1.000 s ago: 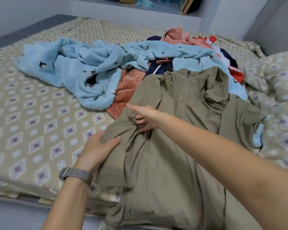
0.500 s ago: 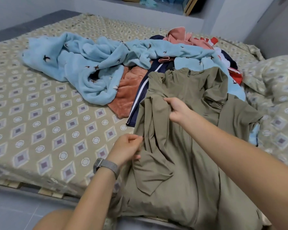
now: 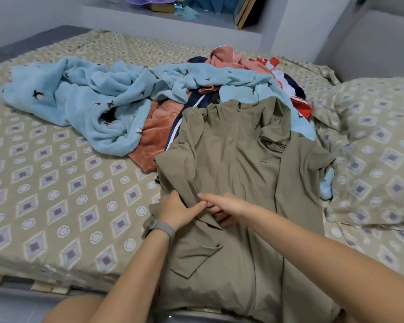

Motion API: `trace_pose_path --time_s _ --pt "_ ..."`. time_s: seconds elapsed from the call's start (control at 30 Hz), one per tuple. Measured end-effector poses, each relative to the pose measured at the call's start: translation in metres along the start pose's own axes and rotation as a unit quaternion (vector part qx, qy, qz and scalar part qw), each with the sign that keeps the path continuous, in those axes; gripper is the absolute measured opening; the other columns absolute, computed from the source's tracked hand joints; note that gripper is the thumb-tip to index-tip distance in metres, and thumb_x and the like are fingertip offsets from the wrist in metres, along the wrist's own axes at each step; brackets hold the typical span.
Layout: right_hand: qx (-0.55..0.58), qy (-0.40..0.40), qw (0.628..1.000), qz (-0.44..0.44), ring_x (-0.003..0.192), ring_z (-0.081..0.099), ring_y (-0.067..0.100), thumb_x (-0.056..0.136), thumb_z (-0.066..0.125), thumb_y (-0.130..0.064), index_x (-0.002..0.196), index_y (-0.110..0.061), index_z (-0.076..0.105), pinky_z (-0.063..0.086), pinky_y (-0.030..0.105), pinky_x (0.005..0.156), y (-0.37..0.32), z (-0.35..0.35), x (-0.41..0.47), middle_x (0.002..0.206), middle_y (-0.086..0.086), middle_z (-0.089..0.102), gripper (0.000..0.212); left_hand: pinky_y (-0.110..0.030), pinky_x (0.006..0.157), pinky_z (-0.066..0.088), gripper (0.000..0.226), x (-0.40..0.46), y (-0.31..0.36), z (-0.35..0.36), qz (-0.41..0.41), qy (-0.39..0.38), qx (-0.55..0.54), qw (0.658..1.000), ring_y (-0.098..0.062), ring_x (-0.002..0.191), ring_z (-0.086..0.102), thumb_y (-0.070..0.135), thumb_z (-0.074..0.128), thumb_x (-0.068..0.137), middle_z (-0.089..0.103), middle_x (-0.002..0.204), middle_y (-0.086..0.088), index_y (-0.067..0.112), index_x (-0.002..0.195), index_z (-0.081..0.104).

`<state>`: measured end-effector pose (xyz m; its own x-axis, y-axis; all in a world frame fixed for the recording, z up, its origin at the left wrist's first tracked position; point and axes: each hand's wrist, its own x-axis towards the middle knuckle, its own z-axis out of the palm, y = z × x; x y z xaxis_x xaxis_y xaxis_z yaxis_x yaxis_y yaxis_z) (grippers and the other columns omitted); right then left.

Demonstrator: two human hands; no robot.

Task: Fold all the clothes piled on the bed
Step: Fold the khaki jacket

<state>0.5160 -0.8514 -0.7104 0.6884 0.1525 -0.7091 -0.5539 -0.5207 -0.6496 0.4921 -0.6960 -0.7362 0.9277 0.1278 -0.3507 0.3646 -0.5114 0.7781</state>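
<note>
My left hand [image 3: 176, 212] and right hand [image 3: 222, 207] meet on the jacket [image 3: 238, 173], which is spread flat straight ahead of me with its collar and zip pointing away and its hem hanging toward me over the edge of the bed [image 3: 56, 194]. My left thumb and fingers pinch the sleeve folded across the jacket's front, and my right fingers curl onto the same fold, touching my left thumb. A watch band [image 3: 165, 228] wraps my left wrist. Beyond both hands lies the rest of the pile: a fluffy blue blanket [image 3: 84, 101] off to the left, an orange towel [image 3: 154, 134] just past my left hand, and pink, red and navy clothes [image 3: 275, 73] further back. Right of my right hand sits a pillow [image 3: 378, 148] in the same diamond print as the sheet. Grey walls and a cluttered ledge [image 3: 173, 10] stand behind the bed. The jacket is plain olive, thin and lightly creased.
</note>
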Motion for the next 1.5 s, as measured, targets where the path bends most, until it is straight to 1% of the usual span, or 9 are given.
trace_pose_path --time_s 0.2,0.37,0.57,0.73,0.87,1.1,1.23,1.37,1.5 --pt "-0.060 0.025 0.996 -0.055 0.069 0.056 0.013 0.071 0.077 -0.058 0.088 -0.021 0.054 0.043 0.022 0.058 0.022 0.014 0.002 0.079 -0.004 0.060 0.046 -0.025 0.059 0.043 0.010 0.011 0.034 -0.030 -0.075 0.050 -0.459 0.884 -0.013 0.068 0.055 0.025 0.054 0.086 0.060 0.075 0.001 0.018 0.088 0.062" --pt "-0.021 -0.028 0.998 -0.061 0.078 0.066 0.014 0.080 0.066 0.001 0.107 -0.005 0.068 0.055 0.022 0.068 0.031 0.025 -0.009 0.092 0.004 0.070 0.027 -0.035 0.085 0.043 0.039 0.024 0.046 -0.046 -0.024 -0.062 -0.549 0.833 -0.014 0.076 0.052 0.044 0.043 0.094 0.059 0.065 0.006 0.025 0.075 0.071" --pt "0.526 -0.186 0.829 -0.045 0.102 0.067 0.040 0.063 0.067 0.017 0.129 0.005 0.048 0.055 0.061 0.075 0.063 -0.018 -0.056 0.125 0.031 0.058 0.070 -0.023 0.056 0.055 0.021 0.042 0.069 -0.030 0.036 0.001 -0.500 0.865 -0.014 0.081 0.060 0.005 0.051 0.097 0.060 0.103 -0.008 0.019 0.112 0.050" --pt "0.594 -0.166 0.787 -0.025 0.100 0.068 0.039 0.037 0.083 0.014 0.130 0.010 0.052 0.057 0.055 0.078 0.096 -0.038 -0.068 0.122 0.032 0.061 0.098 -0.019 0.054 0.054 0.049 0.043 0.077 0.000 0.040 -0.034 -0.361 0.931 -0.013 0.078 0.062 -0.003 0.057 0.092 0.061 0.108 -0.009 0.011 0.137 0.046" --pt "0.518 -0.015 0.855 0.010 0.074 0.072 0.031 0.071 0.022 0.026 0.119 -0.004 0.052 0.057 0.036 0.053 0.115 -0.059 -0.068 0.099 0.025 0.070 0.064 -0.014 0.051 0.051 0.052 0.049 0.080 0.016 0.053 0.009 -0.280 0.959 -0.013 0.077 0.060 0.000 0.060 0.091 0.061 0.109 -0.013 0.008 0.140 0.045" --pt "0.259 0.105 0.960 0.016 0.059 0.042 0.020 0.056 0.034 0.014 0.105 -0.005 0.065 0.028 0.013 0.036 0.125 -0.101 -0.086 0.072 0.012 0.063 0.062 -0.025 0.066 0.053 0.058 0.061 0.081 0.024 0.050 0.003 -0.312 0.949 -0.016 0.095 0.060 -0.002 0.050 0.095 0.055 0.124 -0.008 0.018 0.147 0.035" --pt "0.304 0.181 0.935 0.031 0.058 0.046 0.015 0.078 0.053 -0.009 0.105 -0.010 0.062 0.034 0.022 0.052 0.128 -0.111 -0.091 0.084 0.003 0.067 0.028 -0.029 0.066 0.054 0.054 0.066 0.078 0.019 0.009 -0.006 -0.363 0.932 -0.020 0.102 0.059 0.000 0.051 0.096 0.056 0.120 -0.006 0.019 0.145 0.039" --pt "-0.009 0.236 0.972 0.011 0.101 0.058 0.013 0.081 0.069 -0.053 0.114 -0.023 0.054 0.043 0.024 0.078 0.136 -0.081 -0.098 0.110 -0.007 0.058 0.047 -0.028 0.057 0.057 0.025 0.075 0.069 0.011 0.024 0.064 -0.250 0.966 -0.023 0.088 0.064 0.014 0.058 0.095 0.065 0.097 -0.007 0.010 0.119 0.063" --pt "-0.255 0.272 0.928 -0.017 0.119 0.052 0.019 0.080 0.058 -0.023 0.134 -0.031 0.037 0.045 0.029 0.093 0.155 -0.057 -0.097 0.130 -0.004 0.051 0.059 -0.045 0.082 0.057 0.049 0.087 0.053 -0.010 0.088 0.143 -0.041 0.985 -0.029 0.093 0.069 0.051 0.059 0.074 0.073 0.099 -0.009 0.014 0.103 0.074"
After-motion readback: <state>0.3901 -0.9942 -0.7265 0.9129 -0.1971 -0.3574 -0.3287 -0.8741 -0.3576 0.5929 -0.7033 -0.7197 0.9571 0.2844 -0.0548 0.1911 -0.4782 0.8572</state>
